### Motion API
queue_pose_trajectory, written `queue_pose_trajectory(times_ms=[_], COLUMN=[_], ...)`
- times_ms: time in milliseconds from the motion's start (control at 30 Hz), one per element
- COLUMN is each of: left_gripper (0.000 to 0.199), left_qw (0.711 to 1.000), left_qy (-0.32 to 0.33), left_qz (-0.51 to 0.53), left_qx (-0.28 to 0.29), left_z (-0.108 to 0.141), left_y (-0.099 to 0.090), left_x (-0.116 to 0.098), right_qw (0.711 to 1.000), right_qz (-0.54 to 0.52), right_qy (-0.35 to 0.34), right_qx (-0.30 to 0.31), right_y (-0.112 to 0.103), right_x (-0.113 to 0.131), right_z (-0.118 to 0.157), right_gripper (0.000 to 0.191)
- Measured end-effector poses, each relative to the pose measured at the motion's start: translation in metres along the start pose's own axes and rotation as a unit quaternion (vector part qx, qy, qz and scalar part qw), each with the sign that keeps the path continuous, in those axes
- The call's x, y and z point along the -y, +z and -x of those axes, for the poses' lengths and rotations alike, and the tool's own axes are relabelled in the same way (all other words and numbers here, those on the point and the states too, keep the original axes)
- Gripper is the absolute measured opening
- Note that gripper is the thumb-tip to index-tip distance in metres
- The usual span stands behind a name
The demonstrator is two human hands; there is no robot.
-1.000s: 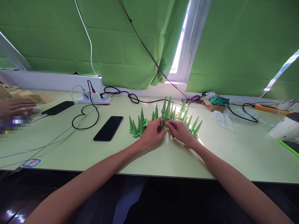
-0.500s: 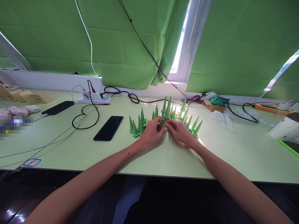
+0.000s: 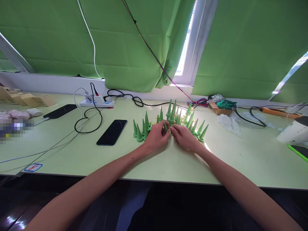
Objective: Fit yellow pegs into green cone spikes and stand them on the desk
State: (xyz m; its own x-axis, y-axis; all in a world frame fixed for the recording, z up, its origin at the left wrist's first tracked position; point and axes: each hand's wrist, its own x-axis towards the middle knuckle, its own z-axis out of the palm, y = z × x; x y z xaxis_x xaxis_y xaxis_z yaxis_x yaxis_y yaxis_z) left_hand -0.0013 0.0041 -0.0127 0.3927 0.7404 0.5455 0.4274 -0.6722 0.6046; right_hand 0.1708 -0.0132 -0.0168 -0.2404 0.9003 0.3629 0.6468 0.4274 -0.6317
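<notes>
Several green cone-shaped pieces (image 3: 139, 134) stand upright on the table, spread in a cluster around both hands. My left hand (image 3: 156, 135) is closed around one green cone (image 3: 165, 127), whose tip shows between the fingers. Close beside it, my right hand (image 3: 184, 136) has thumb and fingertips pinched together near that cone's base. Whatever small thing the right fingers hold is hidden or too small to name. Small pale yellow bits (image 3: 184, 117) lie among the cones behind the hands.
A black phone (image 3: 112, 132) lies left of the cones, with a second phone (image 3: 60, 111) farther left. A power strip (image 3: 97, 102) with looping cables stands at the back. To the right are a small cardboard box (image 3: 220, 110), clear plastic bags (image 3: 229, 124) and a white device (image 3: 295, 131).
My right hand has shifted slightly and its fingers have curled a little more. My left hand still holds the cone in nearly the same place.
</notes>
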Motion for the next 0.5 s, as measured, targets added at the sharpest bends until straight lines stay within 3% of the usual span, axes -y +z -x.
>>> queue_pose_trajectory(times_ms=[500], left_gripper=[0.009], left_qw=[1.0], left_qy=[-0.012], left_qz=[0.013], left_qx=[0.002], left_z=[-0.0009], left_y=[0.0007], left_x=[0.0008], right_qw=[0.991], right_qz=[-0.124], right_qy=[0.047], right_qx=[0.013], right_y=[0.0068], right_x=[0.0002], right_z=[0.0015], right_gripper=[0.042])
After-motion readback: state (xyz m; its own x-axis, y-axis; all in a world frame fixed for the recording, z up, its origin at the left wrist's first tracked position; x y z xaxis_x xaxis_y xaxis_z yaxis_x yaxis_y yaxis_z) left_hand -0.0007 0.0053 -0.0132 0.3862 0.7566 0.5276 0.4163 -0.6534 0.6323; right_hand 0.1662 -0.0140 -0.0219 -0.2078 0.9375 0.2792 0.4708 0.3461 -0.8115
